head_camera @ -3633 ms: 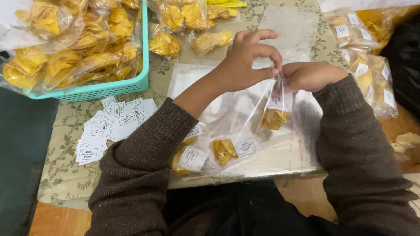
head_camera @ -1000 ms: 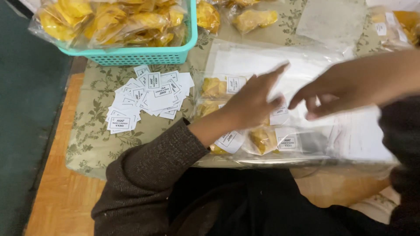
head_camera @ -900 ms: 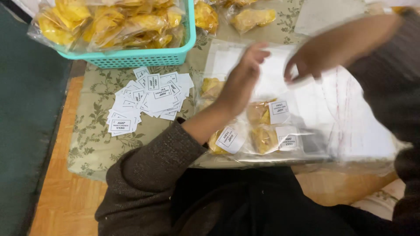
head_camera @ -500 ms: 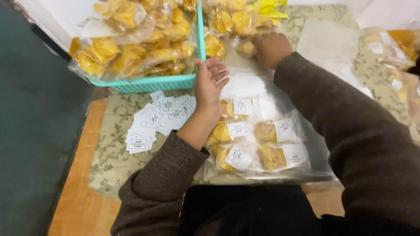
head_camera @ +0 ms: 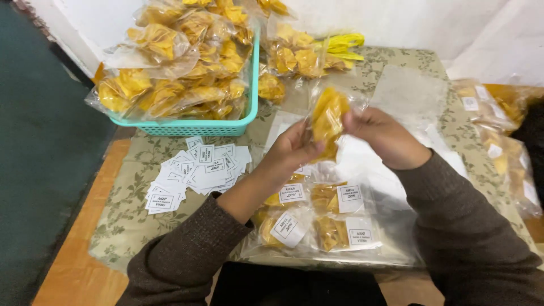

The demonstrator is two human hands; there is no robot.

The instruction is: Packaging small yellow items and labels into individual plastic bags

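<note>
Both hands, left hand [head_camera: 294, 150] and right hand [head_camera: 382, 136], pinch a clear packet of yellow chips [head_camera: 328, 116] held above the surface [head_camera: 141, 209]; squeezing too hard could crush the chips, I judge.

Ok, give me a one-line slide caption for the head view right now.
Left hand and right hand hold a small clear plastic bag of yellow chips above labelled packets, beside a turquoise basket.

Small clear packet of yellow chips [head_camera: 327, 116], upright, raised above the table
</note>
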